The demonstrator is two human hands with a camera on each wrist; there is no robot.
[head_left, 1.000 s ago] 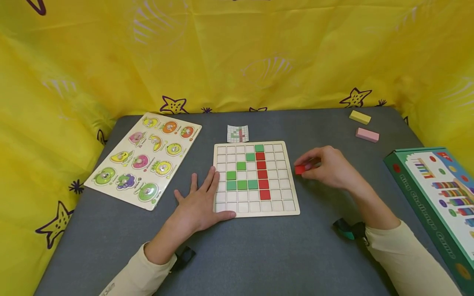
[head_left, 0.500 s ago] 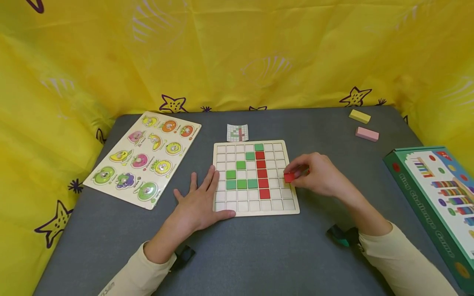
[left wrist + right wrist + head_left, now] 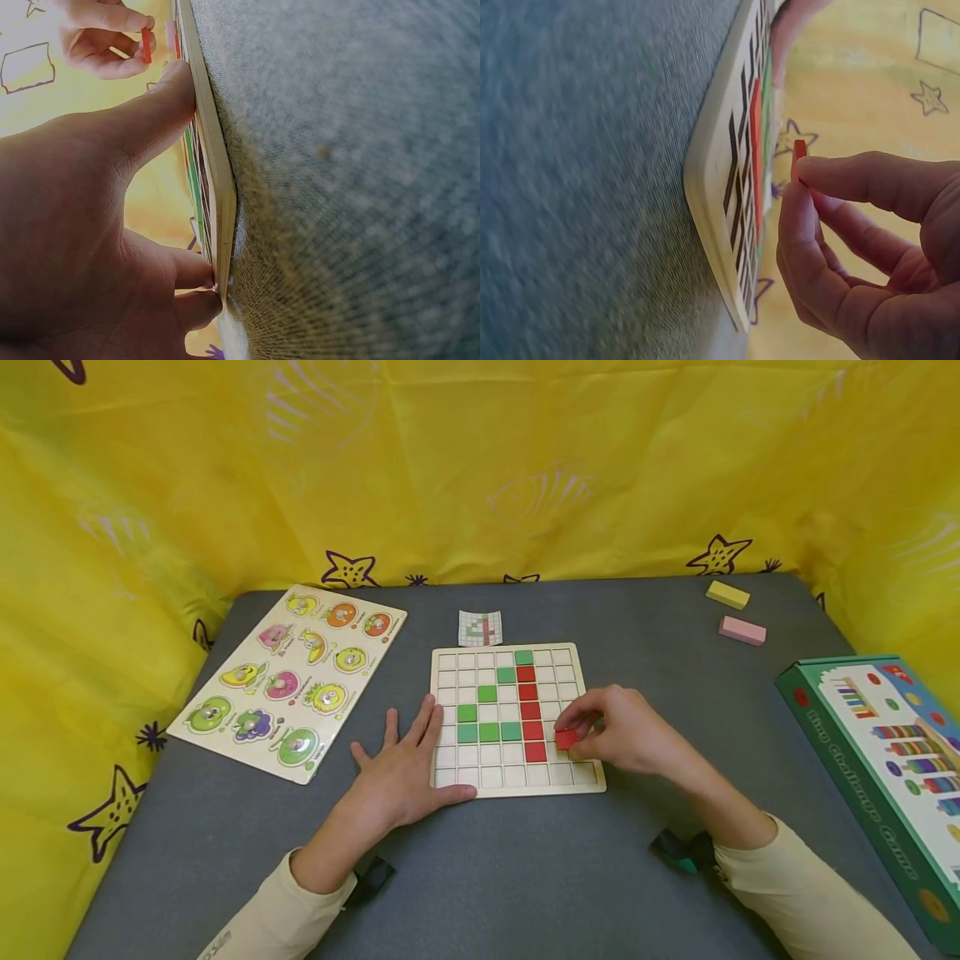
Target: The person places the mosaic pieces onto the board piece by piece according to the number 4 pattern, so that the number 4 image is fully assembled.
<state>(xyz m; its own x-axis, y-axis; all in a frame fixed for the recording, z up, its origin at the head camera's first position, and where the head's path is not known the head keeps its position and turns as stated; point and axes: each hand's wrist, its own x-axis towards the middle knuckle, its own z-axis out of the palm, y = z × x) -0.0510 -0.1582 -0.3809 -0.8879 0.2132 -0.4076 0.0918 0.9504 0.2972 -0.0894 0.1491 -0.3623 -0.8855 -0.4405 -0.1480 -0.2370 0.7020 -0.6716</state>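
A wooden grid board [image 3: 517, 792] with square cells lies mid-table. Several red square tiles [image 3: 530, 711] run down one column, and several green tiles [image 3: 487, 693] sit in cells to their left. My right hand [image 3: 622, 731] pinches one more red tile [image 3: 566, 739] between thumb and fingers, held over the board's right part; the right wrist view shows this thin tile [image 3: 799, 154] raised off the grid. My left hand [image 3: 401, 772] rests with spread fingers along the board's left edge, its thumb [image 3: 176, 82] at the near edge.
Behind the board lies a small pattern card [image 3: 480, 629]. A fruit peg puzzle [image 3: 352, 635] lies at the left. Back right are a yellow block [image 3: 728, 595] and a pink block [image 3: 742, 631]; a green game box [image 3: 847, 777] stands at the right edge.
My right hand has carried the red tile leftward and slightly nearer, from beside the board to above its right columns. The left hand stays in place.
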